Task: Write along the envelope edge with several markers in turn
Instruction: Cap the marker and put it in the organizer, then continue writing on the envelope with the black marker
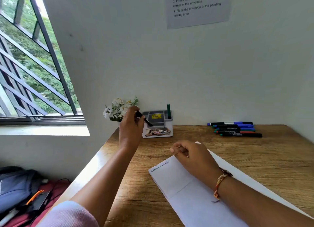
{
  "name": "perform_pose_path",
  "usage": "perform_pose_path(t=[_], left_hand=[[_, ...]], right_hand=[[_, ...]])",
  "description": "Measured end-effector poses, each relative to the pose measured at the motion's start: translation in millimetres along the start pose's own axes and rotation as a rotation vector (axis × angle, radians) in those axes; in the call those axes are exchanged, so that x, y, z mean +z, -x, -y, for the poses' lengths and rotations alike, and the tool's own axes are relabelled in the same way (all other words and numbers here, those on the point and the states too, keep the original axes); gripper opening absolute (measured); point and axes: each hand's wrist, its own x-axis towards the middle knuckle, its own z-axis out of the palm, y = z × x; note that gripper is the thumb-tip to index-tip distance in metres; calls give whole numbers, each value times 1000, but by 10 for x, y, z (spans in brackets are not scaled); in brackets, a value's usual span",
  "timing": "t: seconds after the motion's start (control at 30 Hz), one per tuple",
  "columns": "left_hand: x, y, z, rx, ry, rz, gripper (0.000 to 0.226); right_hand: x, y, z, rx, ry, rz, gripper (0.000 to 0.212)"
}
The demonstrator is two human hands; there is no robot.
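Note:
A long white envelope [178, 181] lies slantwise on the wooden table, with a line of handwriting along its near-left edge. My right hand [192, 156] rests on the envelope's far end, fingers curled, with nothing visible in it. My left hand [131, 123] is raised at the left side of a white-and-grey organiser [158, 125] and grips a black marker [144, 119], whose tip points down into the organiser's tray. One green marker [168, 111] stands upright in the organiser's back right slot.
Several markers [235, 129] with blue, green and red caps lie in a row at the table's far right. A small pot of white flowers [119, 109] stands behind my left hand by the wall. A window is at left, bags on the floor below it.

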Motion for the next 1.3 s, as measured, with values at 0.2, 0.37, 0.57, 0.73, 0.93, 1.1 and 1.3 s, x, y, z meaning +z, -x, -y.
perform_pose_path(t=[0.2, 0.37, 0.57, 0.73, 0.93, 1.1, 1.3], left_hand=[[167, 34, 70, 51, -103, 65, 17], [204, 108, 117, 43, -132, 92, 21], [134, 296, -74, 42, -175, -4, 34], [95, 651, -170, 74, -88, 414, 10], [108, 737, -88, 26, -170, 836, 11], [115, 705, -50, 54, -182, 874, 18], [125, 704, -8, 58, -176, 875, 16]], right_hand=[[-6, 14, 39, -35, 51, 39, 35], [-5, 29, 55, -50, 94, 58, 38], [-6, 32, 58, -48, 137, 78, 36], [-22, 8, 51, -43, 158, 86, 27], [-130, -153, -40, 22, 266, -45, 21], [-446, -378, -401, 244, 556, -90, 31], [-855, -451, -918, 392, 709, -54, 43]])
